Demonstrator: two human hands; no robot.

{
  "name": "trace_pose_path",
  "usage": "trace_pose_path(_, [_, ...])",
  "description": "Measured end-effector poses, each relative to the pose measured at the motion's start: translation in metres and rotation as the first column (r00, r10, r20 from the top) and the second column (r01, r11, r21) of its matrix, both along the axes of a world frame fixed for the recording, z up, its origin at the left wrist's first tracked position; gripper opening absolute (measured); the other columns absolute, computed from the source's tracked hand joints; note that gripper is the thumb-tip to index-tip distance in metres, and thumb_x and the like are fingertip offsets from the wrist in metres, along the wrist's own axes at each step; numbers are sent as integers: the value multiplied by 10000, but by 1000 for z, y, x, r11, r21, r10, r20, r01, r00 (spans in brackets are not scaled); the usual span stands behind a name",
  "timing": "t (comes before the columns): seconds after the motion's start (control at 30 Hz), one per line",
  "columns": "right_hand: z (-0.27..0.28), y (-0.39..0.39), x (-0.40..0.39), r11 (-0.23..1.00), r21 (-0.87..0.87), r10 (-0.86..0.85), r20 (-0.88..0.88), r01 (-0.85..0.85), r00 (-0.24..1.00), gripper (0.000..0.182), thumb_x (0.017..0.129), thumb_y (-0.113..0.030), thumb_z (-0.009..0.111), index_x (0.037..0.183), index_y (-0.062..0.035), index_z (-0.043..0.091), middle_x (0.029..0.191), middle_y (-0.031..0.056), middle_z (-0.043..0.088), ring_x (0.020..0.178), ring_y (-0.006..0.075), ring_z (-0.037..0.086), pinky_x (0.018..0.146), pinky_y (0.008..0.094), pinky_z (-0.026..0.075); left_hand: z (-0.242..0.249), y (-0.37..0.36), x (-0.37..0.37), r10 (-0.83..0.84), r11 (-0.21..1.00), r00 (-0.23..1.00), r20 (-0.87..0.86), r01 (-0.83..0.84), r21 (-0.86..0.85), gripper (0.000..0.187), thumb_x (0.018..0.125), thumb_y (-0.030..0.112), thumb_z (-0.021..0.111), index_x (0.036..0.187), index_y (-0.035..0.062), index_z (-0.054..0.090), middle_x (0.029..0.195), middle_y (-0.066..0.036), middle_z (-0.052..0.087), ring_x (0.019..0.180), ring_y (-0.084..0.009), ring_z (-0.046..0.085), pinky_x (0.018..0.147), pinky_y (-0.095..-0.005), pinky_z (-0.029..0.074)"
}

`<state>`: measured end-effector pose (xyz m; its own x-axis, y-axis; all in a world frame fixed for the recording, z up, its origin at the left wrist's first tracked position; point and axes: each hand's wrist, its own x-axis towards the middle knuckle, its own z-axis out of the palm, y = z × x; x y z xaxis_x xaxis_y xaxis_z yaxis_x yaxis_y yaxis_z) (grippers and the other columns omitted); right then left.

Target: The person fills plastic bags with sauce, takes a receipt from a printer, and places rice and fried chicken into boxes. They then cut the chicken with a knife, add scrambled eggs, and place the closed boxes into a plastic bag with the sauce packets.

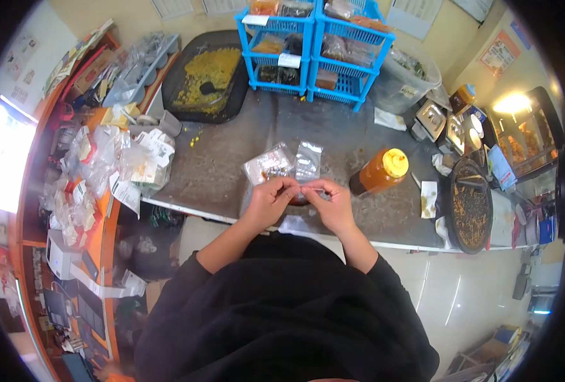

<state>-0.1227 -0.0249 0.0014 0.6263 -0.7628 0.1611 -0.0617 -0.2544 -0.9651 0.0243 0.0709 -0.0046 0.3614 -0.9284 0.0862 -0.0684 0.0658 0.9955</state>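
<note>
Black clothing [282, 299]: It filled the near foreground, with both forearms reaching from its sleeves toward the worktable [231, 149].
Left hand [269, 202]: Its thumb and fingers were closed in a pinch on a thin pale item [319, 189], fingertips nearly meeting those of the other hand.
Right hand [335, 207]: This one was pinched shut too, gripping the same piece.
Thin pale item: It lay between the two sets of fingertips, above the worktable's near edge; most of it was hidden, and its exact kind could not be told.
Packets: A printed packet [268, 163] and a clear packet [308, 159] lay side by side just beyond the hands.
Bottle: A yellow-capped bottle [373, 175] of brown contents stood to the right of the hands, apart from them.
Left side: Crumpled plastic bags [98, 159] and papers were heaped beside the worktable.
Right side: A dark round tray [470, 213] held brown bits, with lidded metal containers [430, 121] farther back.
Back left: A black tray [168, 89] held yellow food.
Back middle: Blue racks [308, 57] held bagged goods on their tiers.
Back right: A clear plastic tub [398, 89] stood beside the racks.
Wall: Printed sheets [411, 19] hung behind them.
</note>
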Motion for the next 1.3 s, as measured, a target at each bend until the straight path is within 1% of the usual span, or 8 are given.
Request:
trace_pose_path(0.23, [-34,7,19,997,-28,65,-177,-71,982,83,761,-114,727,805,-50,699,780,69,669,752,163,624,712,300,474,-27,28,24,51,994,887,460,-92,66,59,855,61,601,893,15,597,787,-130,602,724,-267,608,658,-334,473])
trace_pose_path(0.4, [-80,-5,39,984,178,58,-279,-8,959,80,817,-135,678,840,-65,709,725,76,663,698,136,615,673,288,476,-71,24,41,175,959,896,408,-249,136,83,832,118,633,833,34,636,775,-118,621,756,-271,624,676,-341,483])
trace_pose_path(0.5, [-96,-32,57,990,-56,-142,-333,131,932,100,840,-168,642,859,-112,723,789,71,675,743,184,632,694,319,474,-83,4,51,239,918,840,487,-359,167,121,822,153,651,815,32,648,771,-117,626,747,-257,619,689,-343,478])
trace_pose_path(0.6, [-114,-67,60,744,-657,-453,-365,119,814,119,833,-229,633,858,-163,729,850,39,672,833,238,620,757,391,444,-87,-12,59,248,887,745,619,-431,164,148,803,192,668,783,48,645,774,-108,618,777,-287,601,725,-385,468])
trace_pose_path(0.7, [-118,-70,56,767,-634,-526,-539,94,658,145,806,-289,632,825,-183,728,932,17,650,959,246,573,868,468,378,-97,-22,68,273,898,660,699,-435,60,152,780,207,684,795,64,634,812,-104,607,815,-308,580,764,-414,453])
trace_pose_path(0.87, [-116,-71,52,819,-554,-498,-556,149,666,152,789,-304,654,828,-177,729,875,20,654,912,251,589,843,471,398,-90,-28,60,403,859,467,787,-490,-148,215,789,212,686,937,78,606,886,-116,597,816,-300,579,765,-403,454])
trace_pose_path(1.07, [-68,-40,32,975,19,-203,-316,220,927,189,764,-253,726,864,-93,731,767,52,688,682,177,623,642,324,469,-62,-35,30,26,978,977,212,-69,197,234,885,233,626,1013,42,588,811,-53,598,653,-150,569,609,-293,456])
trace_pose_path(1.3, [-40,-20,-9,916,348,-180,-88,199,980,117,805,-124,725,844,-17,695,702,-8,632,632,44,513,586,210,408,-38,-41,-6,-35,972,954,-299,102,212,145,914,188,599,933,45,583,683,13,537,577,-56,517,485,-197,418])
